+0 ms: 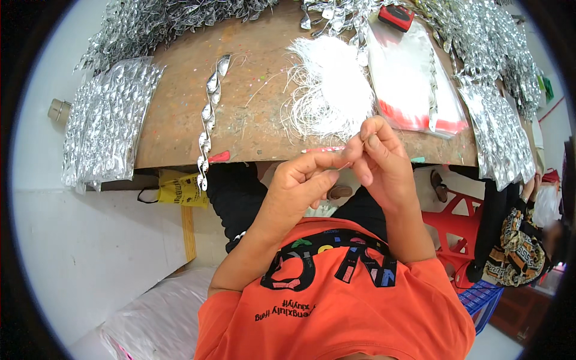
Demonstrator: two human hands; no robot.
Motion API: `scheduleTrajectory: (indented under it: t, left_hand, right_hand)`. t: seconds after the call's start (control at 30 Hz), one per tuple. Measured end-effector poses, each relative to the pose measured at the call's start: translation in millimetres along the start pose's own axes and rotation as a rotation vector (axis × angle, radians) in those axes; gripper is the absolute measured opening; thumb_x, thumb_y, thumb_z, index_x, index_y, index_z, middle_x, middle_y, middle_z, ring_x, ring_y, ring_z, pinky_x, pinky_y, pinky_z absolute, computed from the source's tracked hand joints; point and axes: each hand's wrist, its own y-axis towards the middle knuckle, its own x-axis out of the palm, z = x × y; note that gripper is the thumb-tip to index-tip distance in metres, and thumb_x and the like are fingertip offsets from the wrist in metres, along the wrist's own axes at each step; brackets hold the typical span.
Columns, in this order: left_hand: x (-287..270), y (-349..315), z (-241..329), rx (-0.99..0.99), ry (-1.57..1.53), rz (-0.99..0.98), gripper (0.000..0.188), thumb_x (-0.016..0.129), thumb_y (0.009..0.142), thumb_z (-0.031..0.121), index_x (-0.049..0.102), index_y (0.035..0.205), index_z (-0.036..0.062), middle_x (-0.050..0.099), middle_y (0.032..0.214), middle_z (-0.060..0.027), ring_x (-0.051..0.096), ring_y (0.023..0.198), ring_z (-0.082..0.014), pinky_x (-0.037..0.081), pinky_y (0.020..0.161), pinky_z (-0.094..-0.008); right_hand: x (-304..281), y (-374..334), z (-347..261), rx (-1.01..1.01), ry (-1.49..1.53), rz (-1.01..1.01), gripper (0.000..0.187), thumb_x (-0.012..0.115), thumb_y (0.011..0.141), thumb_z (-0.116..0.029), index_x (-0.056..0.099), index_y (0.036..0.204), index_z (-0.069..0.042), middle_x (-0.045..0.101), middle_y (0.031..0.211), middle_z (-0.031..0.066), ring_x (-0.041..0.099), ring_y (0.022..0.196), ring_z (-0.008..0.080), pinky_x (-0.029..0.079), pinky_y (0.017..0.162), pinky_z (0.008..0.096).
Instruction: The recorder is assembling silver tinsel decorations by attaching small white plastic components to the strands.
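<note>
In front of my chest, over the near edge of the table, my two hands meet fingertip to fingertip. My left hand (303,180) is closed, pinching a thin pale strand (344,166) between thumb and forefinger. Curled just right of it, my right hand (387,159) has its thumb and fingers drawn together; what it grips is too small to make out. Beyond them lies a loose heap of white strings (333,81). One twisted silver foil strip (209,114) lies on the table to the left, its lower end hanging over the edge.
The brown table (174,108) carries packed silver strips (111,117) at left and more silver packs (498,132) at right. Clear plastic bags (405,72) lie beneath a red-and-black object (396,18). A red stool (450,228) and a seated person (519,246) are at right.
</note>
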Motion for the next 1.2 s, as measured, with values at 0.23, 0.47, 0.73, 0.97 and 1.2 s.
scheduleTrajectory:
  t: [0.23, 0.47, 0.73, 0.97, 1.2]
  left_hand:
    - [-10, 1, -9, -0.05, -0.365, -0.147, 0.014, 0.054, 0.08, 0.001, 0.062, 0.093, 0.0011, 0.06, 0.075, 0.0001, 0.035, 0.045, -0.0023, 0.035, 0.05, -0.0208]
    - [-20, 0, -5, 0.019, -0.517, -0.17, 0.015, 0.054, 0.082, 0.003, 0.062, 0.095, 0.0006, 0.05, 0.059, 0.004, 0.032, 0.042, -0.0016, 0.033, 0.05, -0.0221]
    - [-25, -3, -16, -0.089, -0.077, -0.205, 0.04, 0.053, 0.088, 0.009, 0.045, 0.125, -0.0017, 0.061, 0.102, -0.0101, 0.059, 0.092, -0.0135, 0.046, 0.08, -0.0258]
    - [-47, -18, -26, -0.104, 0.178, -0.12, 0.03, 0.056, 0.086, 0.006, 0.054, 0.116, -0.0008, 0.061, 0.097, -0.0056, 0.058, 0.086, -0.0105, 0.047, 0.076, -0.0237]
    - [-125, 18, 44, 0.379, 0.725, 0.694, 0.027, 0.057, 0.081, 0.017, 0.06, 0.102, -0.0003, 0.06, 0.073, -0.0043, 0.054, 0.066, -0.0103, 0.043, 0.06, -0.0278]
  right_hand:
    - [-4, 6, 16, 0.156, 0.294, -0.046, 0.012, 0.046, 0.094, -0.02, 0.046, 0.098, -0.009, 0.045, 0.065, -0.0013, 0.036, 0.048, 0.0029, 0.031, 0.047, 0.0147]
    - [-5, -6, 28, 0.209, 0.046, -0.016, 0.013, 0.049, 0.092, -0.022, 0.046, 0.095, -0.01, 0.043, 0.063, -0.0011, 0.036, 0.048, 0.0056, 0.03, 0.046, 0.0153]
    - [-29, 25, -22, -0.159, 0.121, 0.068, 0.01, 0.047, 0.093, -0.015, 0.047, 0.1, -0.008, 0.043, 0.07, -0.0008, 0.04, 0.062, 0.009, 0.037, 0.065, 0.0212]
    - [-55, 26, -39, -0.368, -0.001, 0.279, 0.018, 0.051, 0.091, -0.012, 0.048, 0.107, -0.005, 0.053, 0.097, 0.0079, 0.052, 0.078, 0.0127, 0.043, 0.079, 0.0256]
    - [-57, 11, -24, -0.283, -0.203, 0.258, 0.017, 0.046, 0.092, -0.011, 0.051, 0.108, -0.006, 0.058, 0.11, 0.0126, 0.06, 0.08, 0.0145, 0.044, 0.081, 0.0276]
